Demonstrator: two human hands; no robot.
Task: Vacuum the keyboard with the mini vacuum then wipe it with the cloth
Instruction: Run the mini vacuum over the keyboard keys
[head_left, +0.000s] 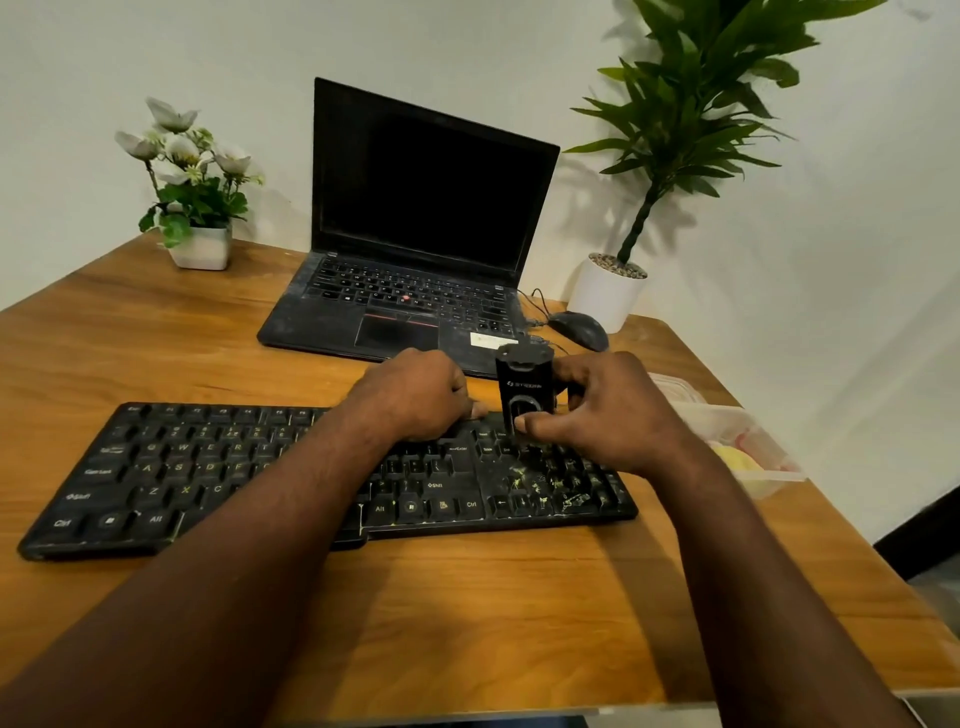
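A black keyboard (218, 467) lies across the wooden desk (467, 613), with yellow-green crumbs scattered over its right-hand keys. My right hand (608, 415) grips a small black mini vacuum (522, 387) that stands upright on the keys near the navigation block, thumb on its front. My left hand (415, 395) rests curled on the keyboard's upper edge just left of the vacuum, fingers tucked under. A clear plastic tub (737, 441) at the desk's right edge holds something yellow and pink, possibly the cloth; I cannot tell.
An open black laptop (415, 218) stands behind the keyboard. A wired mouse (579, 330) lies to its right. A white flowerpot (200, 244) sits back left, a tall potted plant (605, 293) back right. The desk edge runs close on the right.
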